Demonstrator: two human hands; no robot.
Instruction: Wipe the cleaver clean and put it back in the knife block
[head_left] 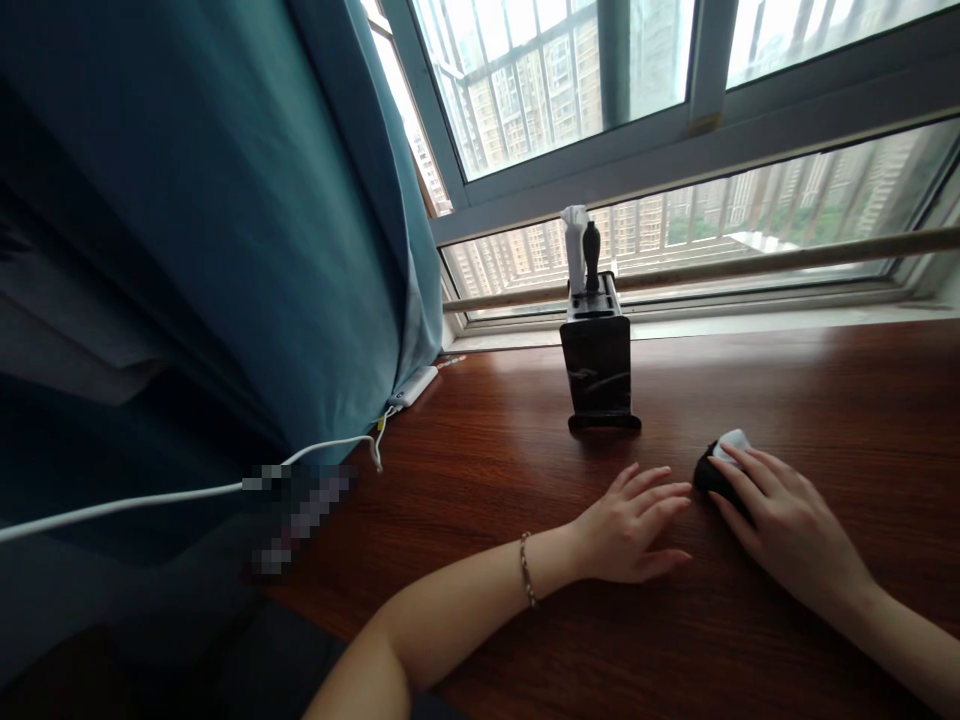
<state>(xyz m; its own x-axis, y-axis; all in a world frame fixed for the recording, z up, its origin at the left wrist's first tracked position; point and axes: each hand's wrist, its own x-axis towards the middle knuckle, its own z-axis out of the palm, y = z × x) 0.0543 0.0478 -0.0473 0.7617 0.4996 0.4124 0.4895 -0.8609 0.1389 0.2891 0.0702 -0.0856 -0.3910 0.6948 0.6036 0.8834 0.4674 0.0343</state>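
At the right of the table my right hand point(787, 520) rests with its fingers curved over a small black-and-white thing. Its white part point(731, 443), like soft cloth or tissue, pokes up past the fingertips, and a rounded black part point(705, 472) shows at the left. The hand covers most of it, so its kind is unclear. My left hand point(634, 525) lies palm down just left of it, fingers apart and holding nothing. Beyond both hands stands a black holder point(598, 370), with a dark handle point(592, 255) and a white-wrapped upright piece point(575, 250) rising from its top.
The glossy brown wooden table point(465, 480) reaches a barred window point(525, 110). A blue curtain point(330, 200) hangs at the left. By its foot lies a white power strip point(415, 386), and a white cable point(150, 500) runs to the left edge. Some pixelated items sit at the table's left corner.
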